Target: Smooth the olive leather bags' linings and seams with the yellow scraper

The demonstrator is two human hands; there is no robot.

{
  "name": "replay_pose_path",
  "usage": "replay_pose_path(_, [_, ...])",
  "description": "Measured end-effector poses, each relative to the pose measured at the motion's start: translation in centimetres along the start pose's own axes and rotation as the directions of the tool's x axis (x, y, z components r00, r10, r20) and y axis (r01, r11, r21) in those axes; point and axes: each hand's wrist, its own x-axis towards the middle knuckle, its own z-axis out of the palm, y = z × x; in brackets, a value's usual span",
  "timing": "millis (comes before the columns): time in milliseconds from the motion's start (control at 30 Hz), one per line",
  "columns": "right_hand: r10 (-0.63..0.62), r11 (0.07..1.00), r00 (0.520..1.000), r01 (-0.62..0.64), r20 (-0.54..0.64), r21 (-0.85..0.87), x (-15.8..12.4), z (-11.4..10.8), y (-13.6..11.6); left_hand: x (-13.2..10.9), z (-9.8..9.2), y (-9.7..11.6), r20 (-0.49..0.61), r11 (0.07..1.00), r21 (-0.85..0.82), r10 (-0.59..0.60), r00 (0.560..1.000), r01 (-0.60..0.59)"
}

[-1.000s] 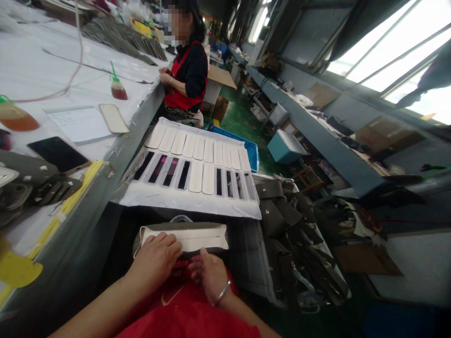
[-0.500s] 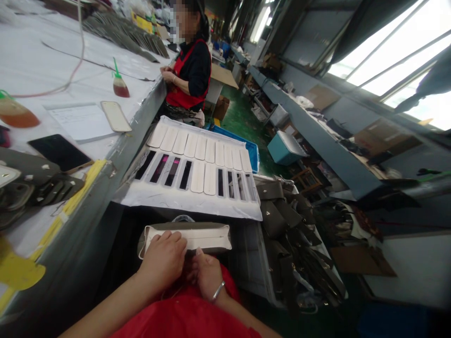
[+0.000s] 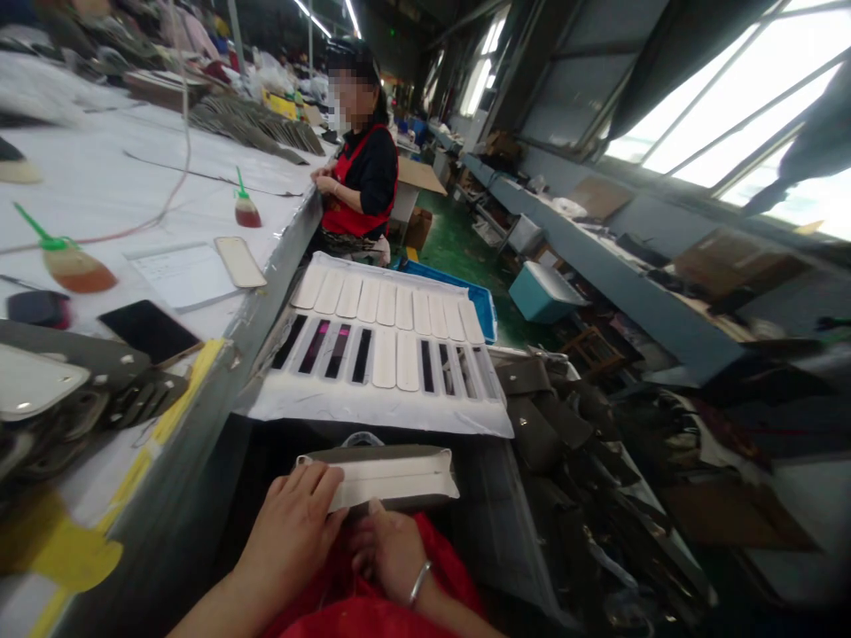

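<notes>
Glare whitens the right-hand window (image 3: 691, 115), while shadow darkens the lower corners, slightly blurred.

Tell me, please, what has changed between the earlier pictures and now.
The left hand and right hand have shifted leftward along the cream-faced piece; the left now covers its left end. The head view has tipped up slightly. The white panels keep the same layout.

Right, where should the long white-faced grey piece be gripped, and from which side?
Probably pinch the white-faced grey piece across its narrow width near the right end, coming from the right. The left hand covers its left end and the right hand is by its near edge, while the right end is uncovered. Its long, narrow shape suits that grip.
</notes>
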Motion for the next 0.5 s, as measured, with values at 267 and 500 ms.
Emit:
replay_pose_path(267, [0.104, 0.989, 0.994, -0.107, 0.028, 0.101, 0.2, 1.4, 0.4, -2.8, -0.1, -3.8, -0.217, 0.993, -0.122, -0.030, 0.976, 0.004])
replay_pose_path(500, [0.130, 0.990, 0.988, -0.134, 0.086, 0.046, 0.3, 2.4, 0.7, -2.6, 0.5, -4.1, -0.082, 0.965, -0.262, -0.029, 0.996, 0.006])
